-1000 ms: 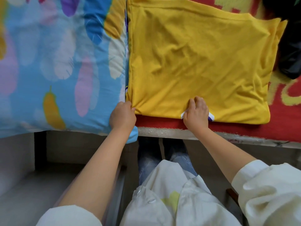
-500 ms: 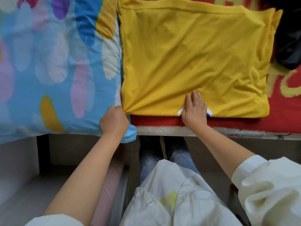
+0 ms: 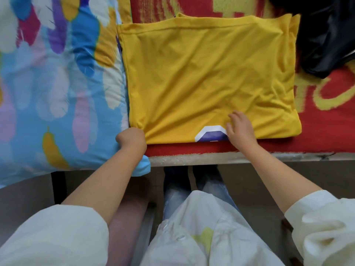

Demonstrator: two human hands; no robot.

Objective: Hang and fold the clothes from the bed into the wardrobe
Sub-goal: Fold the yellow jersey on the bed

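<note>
The right hand (image 3: 240, 130) had lifted, fingers loosely spread, uncovering the print on the folded yellow T-shirt (image 3: 207, 77) on the bed, while the left hand (image 3: 131, 138) still pinched its near corner, ready for another fold.

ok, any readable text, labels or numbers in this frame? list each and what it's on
None can be read.
yellow shirt: a white and purple print shows at the near hem, mostly hidden; no letters can be made out.
red bedcover: large yellow shapes, perhaps characters, cropped and blurred; unreadable.
</note>
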